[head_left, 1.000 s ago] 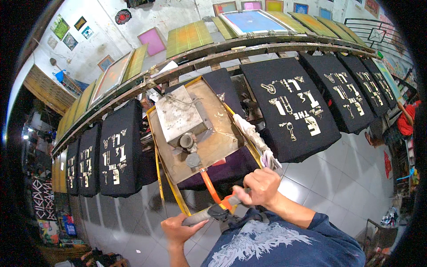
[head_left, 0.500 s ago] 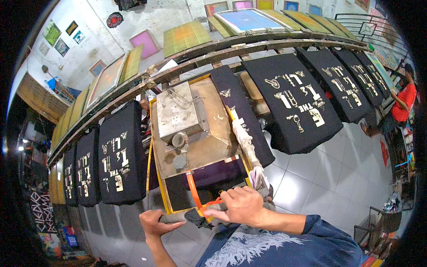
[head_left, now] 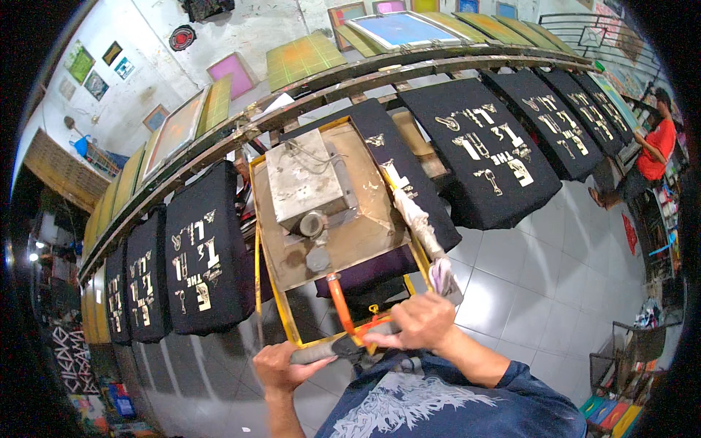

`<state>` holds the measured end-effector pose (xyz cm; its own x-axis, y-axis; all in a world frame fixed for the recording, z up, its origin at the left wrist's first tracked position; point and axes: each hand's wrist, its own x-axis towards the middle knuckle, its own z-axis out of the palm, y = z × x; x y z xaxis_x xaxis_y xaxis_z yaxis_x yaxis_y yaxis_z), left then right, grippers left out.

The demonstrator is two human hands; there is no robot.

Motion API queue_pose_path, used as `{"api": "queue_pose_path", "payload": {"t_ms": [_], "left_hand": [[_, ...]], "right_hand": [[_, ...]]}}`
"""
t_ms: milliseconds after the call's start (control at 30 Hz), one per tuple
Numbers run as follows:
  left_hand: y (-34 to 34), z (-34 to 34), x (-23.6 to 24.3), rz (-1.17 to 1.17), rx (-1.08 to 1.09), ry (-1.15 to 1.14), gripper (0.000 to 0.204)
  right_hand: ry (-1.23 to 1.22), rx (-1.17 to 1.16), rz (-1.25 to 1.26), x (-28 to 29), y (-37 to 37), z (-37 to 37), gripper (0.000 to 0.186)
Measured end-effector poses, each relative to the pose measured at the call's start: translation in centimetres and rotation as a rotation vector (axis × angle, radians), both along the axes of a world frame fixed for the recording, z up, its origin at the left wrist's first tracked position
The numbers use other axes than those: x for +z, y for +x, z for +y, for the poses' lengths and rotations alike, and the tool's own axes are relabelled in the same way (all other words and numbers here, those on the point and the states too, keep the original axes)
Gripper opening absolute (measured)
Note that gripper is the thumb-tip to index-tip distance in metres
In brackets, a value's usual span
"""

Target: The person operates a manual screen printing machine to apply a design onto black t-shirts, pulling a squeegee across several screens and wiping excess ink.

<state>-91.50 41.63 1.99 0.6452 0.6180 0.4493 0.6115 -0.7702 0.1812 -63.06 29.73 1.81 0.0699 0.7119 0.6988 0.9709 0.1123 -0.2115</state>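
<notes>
My left hand [head_left: 281, 365] wraps round the left grip of a handlebar [head_left: 312, 353], and my right hand [head_left: 420, 323] closes over its right part. The bar joins a yellow metal frame [head_left: 286, 310] that carries a broad, flat, brownish metal hood [head_left: 372, 233]. On top sit a grey metal box [head_left: 305, 175] and a round pipe mouth. An orange tube [head_left: 338, 299] runs from the hood toward the bar. Whitish wrapping [head_left: 412, 215] covers the frame's right side. Beneath the hood lies a black shirt [head_left: 438, 226], its print partly hidden.
Printed black shirts [head_left: 478, 197] lie on a long row of boards to both sides. Behind them runs a rail [head_left: 358, 80] with screen frames [head_left: 409, 31] leaning beyond. A person in a red shirt [head_left: 661, 150] stands at the far right. A chair [head_left: 621, 358] is at the lower right.
The hood and its frame have shifted slightly to the right over the shirts. Both my hands have moved with the handlebar and keep their hold. The view has also shifted a little.
</notes>
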Motion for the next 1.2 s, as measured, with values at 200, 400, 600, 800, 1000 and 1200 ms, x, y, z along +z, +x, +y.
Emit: {"api": "queue_pose_path", "payload": {"t_ms": [200,400,600,800,1000,1200], "left_hand": [[4.8,-2.0,0.5,-0.052,0.044,-0.062,0.074],[6.8,-1.8,0.7,-0.094,0.003,-0.049,0.072],[6.3,-2.3,1.2,-0.065,0.081,-0.139,0.073],[6.1,-2.8,1.6,-0.119,0.103,-0.225,0.072],[6.1,-3.1,-0.1,-0.197,0.1,-0.188,0.072],[6.0,-3.0,-0.4,-0.169,0.078,-0.181,0.073]], "right_hand": [[-0.01,0.006,-0.11,-0.3,5.4,0.3,0.063],[-0.303,-0.066,0.064,1.3,7.4,1.2,0.059],[-0.46,0.161,-0.049,6.3,5.9,4.8,0.055],[-0.403,0.226,-0.461,6.8,4.1,11.2,0.037],[-0.499,0.211,-0.455,6.9,4.0,12.7,0.035],[-0.413,0.22,-0.435,7.3,4.1,13.6,0.018]]}}
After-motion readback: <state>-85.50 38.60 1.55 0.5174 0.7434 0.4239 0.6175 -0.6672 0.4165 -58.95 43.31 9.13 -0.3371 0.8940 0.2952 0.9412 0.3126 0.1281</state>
